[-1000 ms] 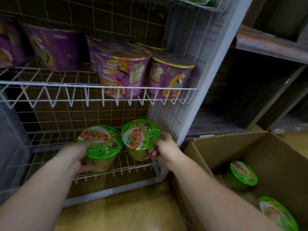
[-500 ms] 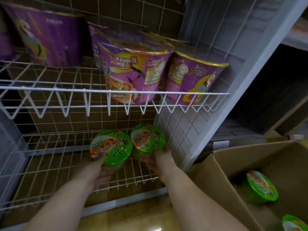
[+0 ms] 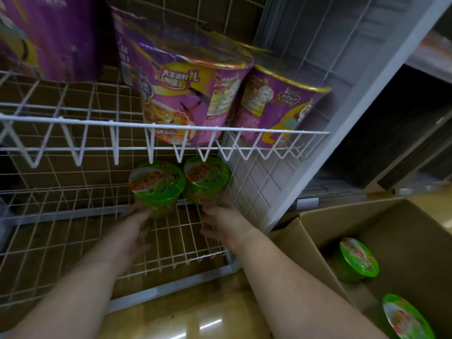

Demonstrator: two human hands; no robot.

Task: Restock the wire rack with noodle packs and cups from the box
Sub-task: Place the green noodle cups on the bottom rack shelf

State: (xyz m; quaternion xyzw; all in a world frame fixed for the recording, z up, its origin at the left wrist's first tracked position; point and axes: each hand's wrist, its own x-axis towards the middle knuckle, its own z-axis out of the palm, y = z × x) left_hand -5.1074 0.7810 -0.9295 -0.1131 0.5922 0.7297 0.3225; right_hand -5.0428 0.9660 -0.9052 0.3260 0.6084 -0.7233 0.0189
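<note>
Two green-lidded noodle cups stand side by side far back on the bottom shelf of the white wire rack point(image 3: 171, 243). My left hand point(image 3: 137, 226), blurred, holds the left cup point(image 3: 159, 184) low on its left side. My right hand point(image 3: 221, 220) reaches in beside it, and its straight fingertips touch the base of the right cup point(image 3: 208, 177), thumb spread apart. At the lower right is the open cardboard box point(image 3: 315, 231) with two more green cups point(image 3: 358, 259) point(image 3: 406, 319) inside.
The shelf above point(image 3: 159, 128) carries large purple noodle bowls point(image 3: 188, 94) behind a zigzag wire lip that overhangs the green cups. The rack's white side panel point(image 3: 354, 99) stands just right of my right hand. Glossy yellow floor point(image 3: 186, 319) lies below.
Both hands have pushed the two green cups deeper into the bottom shelf, toward the back right corner. The camera has come closer and lower. My right hand's grip has loosened to fingertips.
</note>
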